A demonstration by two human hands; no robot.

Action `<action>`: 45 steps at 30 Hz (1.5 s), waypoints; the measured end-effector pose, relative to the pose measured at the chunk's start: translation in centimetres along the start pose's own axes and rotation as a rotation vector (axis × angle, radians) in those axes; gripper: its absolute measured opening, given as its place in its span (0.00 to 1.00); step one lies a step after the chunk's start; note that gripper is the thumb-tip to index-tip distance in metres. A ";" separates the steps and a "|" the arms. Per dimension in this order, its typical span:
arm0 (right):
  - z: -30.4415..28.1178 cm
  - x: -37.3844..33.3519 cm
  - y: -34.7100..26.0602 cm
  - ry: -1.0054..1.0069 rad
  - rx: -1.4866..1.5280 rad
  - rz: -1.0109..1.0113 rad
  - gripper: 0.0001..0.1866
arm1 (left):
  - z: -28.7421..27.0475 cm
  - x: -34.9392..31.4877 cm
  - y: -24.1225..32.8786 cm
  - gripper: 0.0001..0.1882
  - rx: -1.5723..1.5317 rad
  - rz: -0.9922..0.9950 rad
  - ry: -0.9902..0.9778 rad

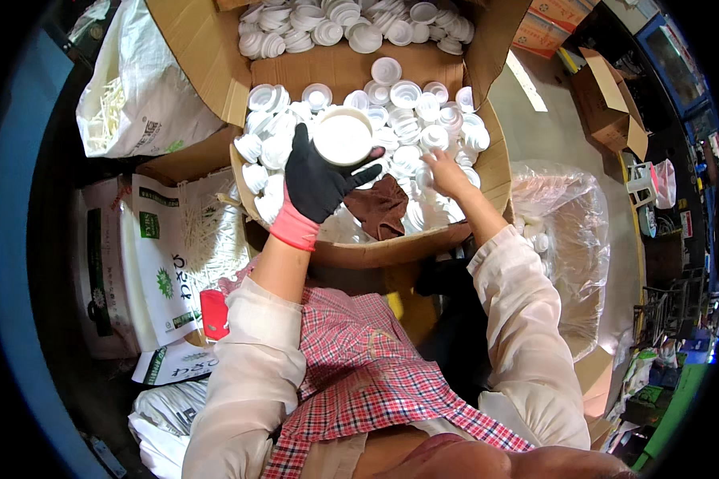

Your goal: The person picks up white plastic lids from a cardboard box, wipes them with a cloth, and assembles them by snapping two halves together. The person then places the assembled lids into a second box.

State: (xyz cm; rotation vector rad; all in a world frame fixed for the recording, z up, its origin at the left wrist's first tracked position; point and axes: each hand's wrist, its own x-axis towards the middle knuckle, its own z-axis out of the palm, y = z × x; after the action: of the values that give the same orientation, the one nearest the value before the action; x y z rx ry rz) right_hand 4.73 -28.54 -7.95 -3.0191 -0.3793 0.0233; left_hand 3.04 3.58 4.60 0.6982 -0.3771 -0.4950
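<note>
My left hand (315,177), in a black glove with a red cuff, holds a round white plastic tub (343,137) with its wide, cream-coloured face upward. Gloved fingers curve around its side and underneath. My right hand (449,174) is bare and reaches into the pile at the right, its fingers closed at a white plastic lid (425,177) partly hidden by them. Many loose, round white lids (406,94) fill the open cardboard box (495,152) under both hands. Between the hands a crumpled brown cloth (380,209) lies on the lids.
More white pieces (327,32) lie beyond a cardboard flap at the back. A white sack (148,88) and a printed bag with thin white sticks (208,231) stand left. At right are a plastic-lined box (563,239), an open carton (611,104) and a small stool (641,184).
</note>
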 end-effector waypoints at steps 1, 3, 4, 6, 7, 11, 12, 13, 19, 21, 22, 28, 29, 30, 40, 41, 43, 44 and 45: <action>1.3 0.0 0.6 -0.021 -0.001 0.034 0.31 | 0.0 0.1 -0.1 0.40 -0.226 -0.081 0.054; 2.2 0.7 0.5 -0.064 -0.001 0.091 0.32 | -0.1 0.4 -0.2 0.38 -0.491 -0.145 0.105; 2.0 0.9 -0.1 -0.054 0.003 0.127 0.31 | -0.3 0.4 -0.3 0.37 -0.526 -0.140 0.081; 1.4 0.7 -0.7 -0.042 0.004 0.209 0.29 | 0.0 0.4 -0.5 0.35 -0.291 -0.100 0.129; 2.4 0.8 -0.3 -0.048 -0.089 0.138 0.22 | 0.3 0.4 -0.4 0.35 -0.140 -0.079 0.126; 3.6 -0.8 -0.7 0.163 -0.306 -0.155 0.12 | 1.7 0.3 -0.1 0.36 0.458 0.012 0.101; 3.5 -0.7 -0.7 0.120 -0.304 -0.147 0.13 | 2.8 0.3 0.5 0.37 0.159 -0.020 0.047; 3.3 -0.5 -0.8 0.079 -0.303 -0.139 0.13 | 3.9 0.2 1.1 0.38 -0.170 -0.067 0.006; 2.9 -0.2 -0.6 0.100 -0.459 -0.199 0.14 | 1.9 0.0 0.0 0.35 0.556 0.126 0.087; 2.2 0.0 -0.7 0.155 -0.440 -0.119 0.17 | 2.6 -0.3 0.6 0.34 -0.559 -0.046 0.046; 0.2 0.5 -1.7 0.174 -0.269 -0.046 0.19 | 2.7 -0.6 1.0 0.33 -0.499 0.010 0.045; -11.8 -0.9 -5.5 0.001 1.547 0.126 0.33 | 2.4 -1.1 1.7 0.31 -0.376 0.189 -0.078; -13.5 -1.8 -6.8 0.065 1.469 -0.011 0.33 | 2.2 -1.2 1.9 0.30 -0.396 0.166 -0.056; -14.8 -2.9 -8.1 0.131 1.388 -0.144 0.32 | 1.7 -1.0 1.8 0.30 -0.432 0.125 -0.017; -15.8 -4.9 -15.8 0.205 0.305 -0.554 0.45 | -2.2 -2.3 -0.2 0.39 0.989 0.331 0.260; -15.8 -4.9 -15.9 0.199 0.283 -0.537 0.43 | -2.0 -2.8 -0.4 0.36 0.955 0.232 0.258; -15.7 -4.9 -15.6 0.229 0.416 -0.530 0.40 | -1.7 -1.2 0.1 0.37 0.931 0.309 0.140; -15.8 -4.9 -15.5 0.244 0.481 -0.525 0.39 | -1.2 -1.1 -0.1 0.37 1.076 0.435 0.123; -16.0 -5.0 -15.4 0.238 0.546 -0.510 0.37 | 0.1 -0.9 0.3 0.38 1.224 0.566 0.125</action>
State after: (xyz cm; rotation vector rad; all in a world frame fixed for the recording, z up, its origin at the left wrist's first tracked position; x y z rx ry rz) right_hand -3.42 -16.46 9.48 -2.2874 -0.9264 -0.2286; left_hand 2.34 4.23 4.68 1.7169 -0.7326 0.3975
